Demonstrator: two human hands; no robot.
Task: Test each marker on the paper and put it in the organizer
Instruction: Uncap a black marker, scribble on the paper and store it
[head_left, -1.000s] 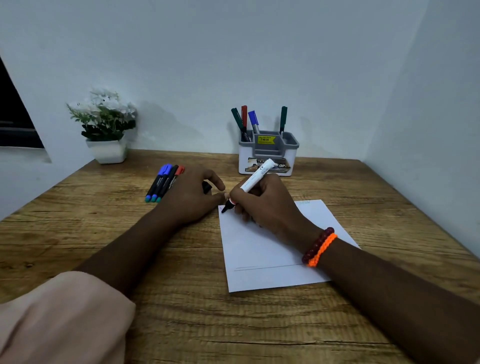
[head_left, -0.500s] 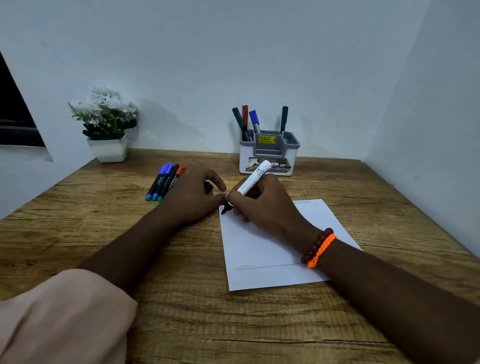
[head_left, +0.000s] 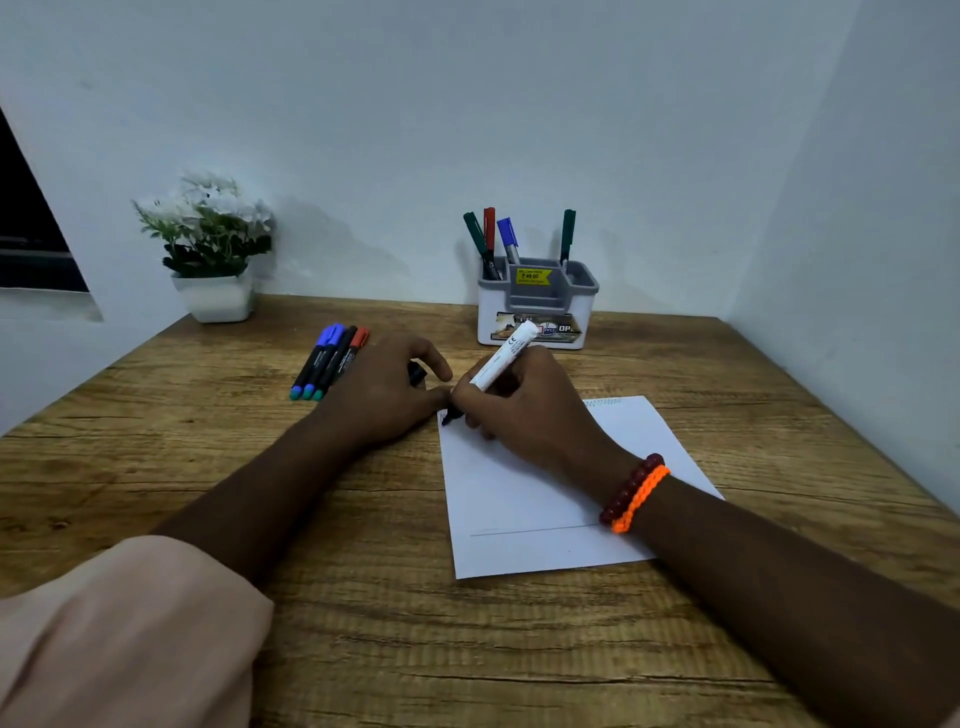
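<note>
My right hand grips a white marker, tilted, with its black tip touching the top left corner of the white paper. My left hand rests on the desk just left of the paper and holds a small black cap between its fingers. Three markers, capped blue, black and red, lie side by side on the desk left of my left hand. The grey and white organizer stands at the back and holds several markers upright.
A white pot of white flowers stands at the back left by the wall. The wooden desk is closed in by walls at the back and on the right. A thin line runs across the paper's lower part.
The marker tip has edged slightly left along the paper's top corner. My left hand has stayed where it was.
</note>
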